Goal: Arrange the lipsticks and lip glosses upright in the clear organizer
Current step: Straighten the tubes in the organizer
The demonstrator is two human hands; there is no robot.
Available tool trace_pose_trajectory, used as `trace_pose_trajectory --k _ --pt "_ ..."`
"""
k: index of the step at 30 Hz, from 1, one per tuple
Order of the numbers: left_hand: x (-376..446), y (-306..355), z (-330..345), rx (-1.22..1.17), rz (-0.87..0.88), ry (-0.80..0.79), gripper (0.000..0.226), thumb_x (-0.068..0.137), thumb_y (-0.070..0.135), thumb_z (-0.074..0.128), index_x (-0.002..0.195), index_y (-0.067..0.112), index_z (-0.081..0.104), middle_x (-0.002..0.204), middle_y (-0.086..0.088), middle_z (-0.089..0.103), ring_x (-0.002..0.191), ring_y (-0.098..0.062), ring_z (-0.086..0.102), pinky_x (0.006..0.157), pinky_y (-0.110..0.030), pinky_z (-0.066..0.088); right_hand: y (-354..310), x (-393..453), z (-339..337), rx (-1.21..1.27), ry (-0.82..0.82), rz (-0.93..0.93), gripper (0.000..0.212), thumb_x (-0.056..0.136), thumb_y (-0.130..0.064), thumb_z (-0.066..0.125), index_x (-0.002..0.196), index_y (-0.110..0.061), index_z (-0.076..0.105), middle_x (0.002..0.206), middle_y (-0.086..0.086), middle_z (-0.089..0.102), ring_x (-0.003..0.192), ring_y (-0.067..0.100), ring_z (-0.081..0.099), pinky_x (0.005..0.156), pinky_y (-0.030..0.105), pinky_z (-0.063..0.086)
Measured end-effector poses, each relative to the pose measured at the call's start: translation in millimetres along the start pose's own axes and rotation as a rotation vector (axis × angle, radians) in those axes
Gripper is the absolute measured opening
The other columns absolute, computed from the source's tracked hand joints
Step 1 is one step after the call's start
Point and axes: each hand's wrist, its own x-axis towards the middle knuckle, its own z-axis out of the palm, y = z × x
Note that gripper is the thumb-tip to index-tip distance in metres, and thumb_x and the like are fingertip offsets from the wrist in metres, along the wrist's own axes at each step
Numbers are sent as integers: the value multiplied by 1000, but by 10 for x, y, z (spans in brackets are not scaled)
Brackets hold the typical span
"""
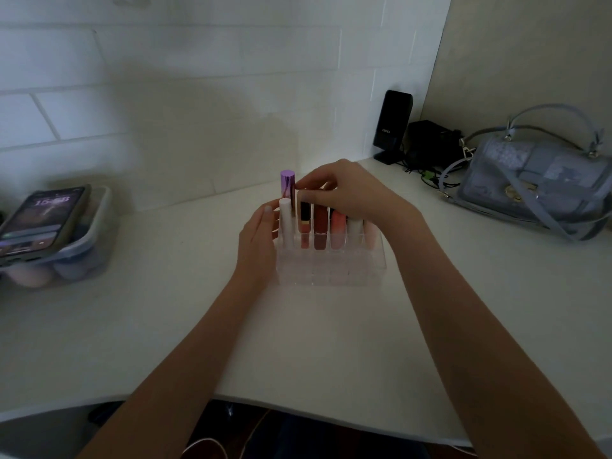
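1. Clear organizer (328, 266) at centre of frame on the white counter (165, 326), near rows of compartments bare, far rows filled.
2. Standing upright in the far rows, left to right: white tube (285, 223), black lipstick (304, 212), brownish-red gloss (320, 228), coral-pink gloss (337, 231), pale tube (355, 231).
3. Purple metallic lipstick (287, 184) upright at the organizer's far-left corner, behind the white tube and taller than the rest (lower end hidden, so seating in a compartment not clear).
4. Right hand (351, 193) above the far row, slightly right of centre, fingers curled, fingertips (303, 187) against the purple lipstick's right side; full pinch or mere touch cannot be told.
5. Left hand (256, 240) at the organizer's left wall, fingers fairly straight, fingertip touching the white tube near its top.
6. Hands close together, one on each side of the two leftmost tubes.
7. Left edge of frame: phone (43, 220) with lit screen lying tilted on a clear plastic box (79, 256) (rounded pale items inside, blurred).
8. Upper right: black speaker (392, 122) against the wall, dark cables beside it, grey-blue handbag (533, 180) on the counter at the right edge.
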Motion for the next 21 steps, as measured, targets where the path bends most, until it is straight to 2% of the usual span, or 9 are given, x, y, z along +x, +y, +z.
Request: trace_pose_trajectory --k 3,5,8,9,12,16,19,21 --pt "4 -5 -4 20 4 -19 36 104 21 30 118 14 62 106 -2 67 96 -6 63 79 -18 48 -40 -2 48 14 19 5 23 84 -42 65 104 -31 72 95 -16 68 89 4 61 93 41 51" --pt "-9 1 -10 51 44 -5 33 102 23 33 121 16 59 110 -1 66 101 -12 63 85 -25 48 -21 -40 86 33 104 -3 22 83 -42 67 101 -32 72 98 -15 70 88 4 63 92 41 52" --pt "-65 49 -10 222 211 47 31 97 32 38 114 14 57 110 0 62 101 -8 58 84 -18 44 28 -140 121 15 231 -47 12 81 -41 69 91 -36 73 95 -15 69 91 7 61 91 44 49" --pt "-88 69 -3 260 255 55 28 97 34 41 109 14 55 107 2 59 99 -6 56 84 -17 45 40 -168 132 -13 239 -62 10 80 -40 70 90 -37 73 96 -14 68 94 9 59 91 45 47" --pt "-104 65 -7 310 336 49 22 98 32 47 100 11 54 101 8 47 98 -11 52 86 -28 48 54 -235 192 -102 302 -91 14 81 -36 71 95 -36 74 110 -9 63 110 15 51 97 41 39" --pt "-58 -4 -27 331 317 45 17 95 25 52 95 9 57 108 2 42 101 -12 49 90 -35 48 10 -245 243 -74 371 -70 13 82 -34 70 94 -34 75 107 -10 63 113 15 48 99 38 32" --pt "-68 19 -17 331 287 43 21 96 33 53 91 13 59 111 3 45 106 -7 48 93 -31 45 -13 -241 240 -36 354 -61 12 82 -33 69 93 -34 75 93 -15 64 105 13 51 101 44 36" --pt "-69 24 -12 340 279 41 23 95 37 53 90 16 59 111 4 46 108 -7 48 94 -33 45 -13 -241 239 -45 341 -66 13 82 -33 70 94 -35 75 92 -17 66 104 12 52 101 45 36"
